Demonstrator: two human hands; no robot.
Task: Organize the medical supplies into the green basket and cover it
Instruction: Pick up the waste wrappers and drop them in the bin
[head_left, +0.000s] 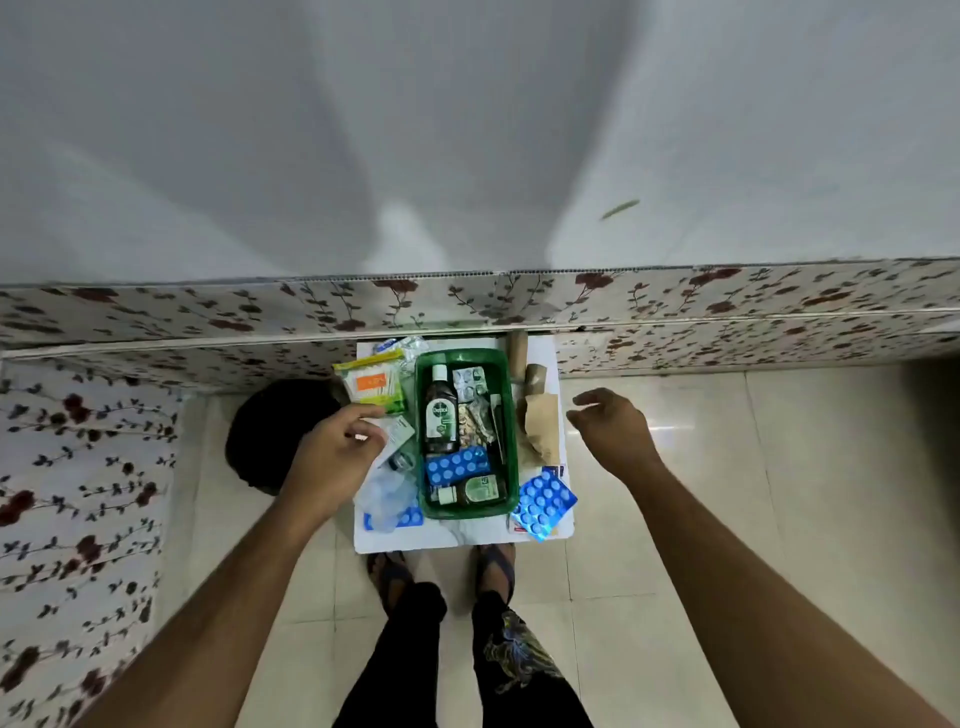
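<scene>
The green basket (511, 415) sits on a small white table (467, 535). Inside it lie a Dettol bottle (440, 413), a smaller green bottle (475, 490), a blue blister pack (457, 466) and silver pill strips (470, 382). My left hand (332, 457) hovers left of the basket, fingers curled over a small white packet (397, 436); whether it grips the packet is unclear. My right hand (608, 426) floats open to the right, holding nothing. A cotton-swab pack (371, 387), a brown paper bag (543, 426) and another blue blister pack (543, 501) lie outside the basket.
Clear plastic bags (387, 493) and a third blue strip (410, 517) lie at the table's front left. Two brown rolls (519, 353) stand behind the basket. A black round object (270, 431) sits on the floor to the left. A floral-covered ledge (675, 312) runs behind.
</scene>
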